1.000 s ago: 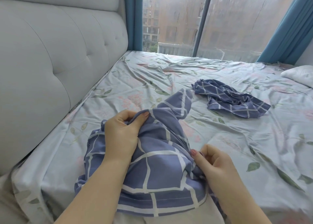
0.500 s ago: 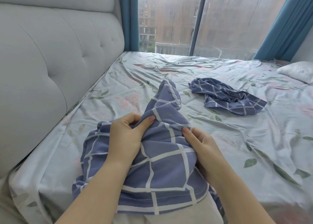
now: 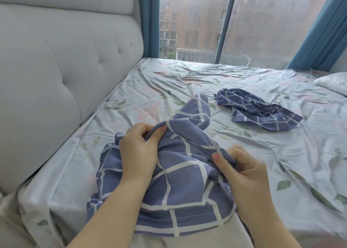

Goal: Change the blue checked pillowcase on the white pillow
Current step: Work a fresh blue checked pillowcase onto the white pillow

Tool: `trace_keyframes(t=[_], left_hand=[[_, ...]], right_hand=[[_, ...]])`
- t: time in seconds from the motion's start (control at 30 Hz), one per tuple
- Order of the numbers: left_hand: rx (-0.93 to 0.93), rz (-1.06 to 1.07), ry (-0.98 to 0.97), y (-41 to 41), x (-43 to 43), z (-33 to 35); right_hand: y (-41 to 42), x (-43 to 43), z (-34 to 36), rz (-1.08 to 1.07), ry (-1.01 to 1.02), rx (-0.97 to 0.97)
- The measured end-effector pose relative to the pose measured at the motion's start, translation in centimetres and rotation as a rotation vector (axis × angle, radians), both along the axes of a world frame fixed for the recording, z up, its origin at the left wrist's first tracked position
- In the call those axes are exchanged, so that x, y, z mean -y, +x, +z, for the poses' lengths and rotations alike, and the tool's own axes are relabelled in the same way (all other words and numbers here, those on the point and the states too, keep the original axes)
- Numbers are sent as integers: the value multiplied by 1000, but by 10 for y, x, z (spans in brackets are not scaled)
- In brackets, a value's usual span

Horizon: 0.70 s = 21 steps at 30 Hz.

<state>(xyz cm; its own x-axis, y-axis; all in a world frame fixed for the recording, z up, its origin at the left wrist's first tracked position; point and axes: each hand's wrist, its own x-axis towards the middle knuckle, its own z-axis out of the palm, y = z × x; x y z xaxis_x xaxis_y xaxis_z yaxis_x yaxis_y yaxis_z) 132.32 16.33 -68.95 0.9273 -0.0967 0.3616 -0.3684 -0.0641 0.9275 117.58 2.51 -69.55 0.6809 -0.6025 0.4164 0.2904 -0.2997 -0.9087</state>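
Both hands bunching up the blue checked pillowcase [image 3: 184, 182] at the near edge of the bed

Left hand [image 3: 139, 150] has a fold of the cloth pinched between thumb and curled fingers. Right hand [image 3: 242, 170] pinches the same hem just to the right, thumb on top. The rest of the pillowcase is heaped on the flowery sheet [image 3: 187, 82] between the arms, with one corner sticking out toward the far side. A second blue checked case [image 3: 259, 112] lies crumpled further out on the right, well apart. The white pillow [image 3: 334, 82] is way over at the far right edge, bare. Padded grey headboard [image 3: 56, 79] runs along the left, window [image 3: 253, 22] and blue curtains [image 3: 319, 32] at the far end.
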Motion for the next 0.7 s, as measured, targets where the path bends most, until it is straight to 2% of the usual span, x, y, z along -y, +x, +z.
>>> trace_keyframes(t=[0.2, 0.3, 0.4, 0.57, 0.63, 0.7], left_hand=[[18, 4, -2, -1, 2, -1], [-65, -79, -31, -2, 3, -1], [-75, -151, 34, -5, 2, -1], [230, -55, 180, -24, -6, 10], [364, -93, 253, -27, -9, 10], [366, -181, 338, -27, -10, 7]], right_hand=[[-8, 17, -8, 197, -212, -289], [-4, 20, -6, 250, -191, -279], [-1, 8, -1, 281, -70, -273], [8, 4, -2, 150, 169, -264], [11, 5, -1, 164, 231, -253], [11, 5, -1, 188, 259, -236]])
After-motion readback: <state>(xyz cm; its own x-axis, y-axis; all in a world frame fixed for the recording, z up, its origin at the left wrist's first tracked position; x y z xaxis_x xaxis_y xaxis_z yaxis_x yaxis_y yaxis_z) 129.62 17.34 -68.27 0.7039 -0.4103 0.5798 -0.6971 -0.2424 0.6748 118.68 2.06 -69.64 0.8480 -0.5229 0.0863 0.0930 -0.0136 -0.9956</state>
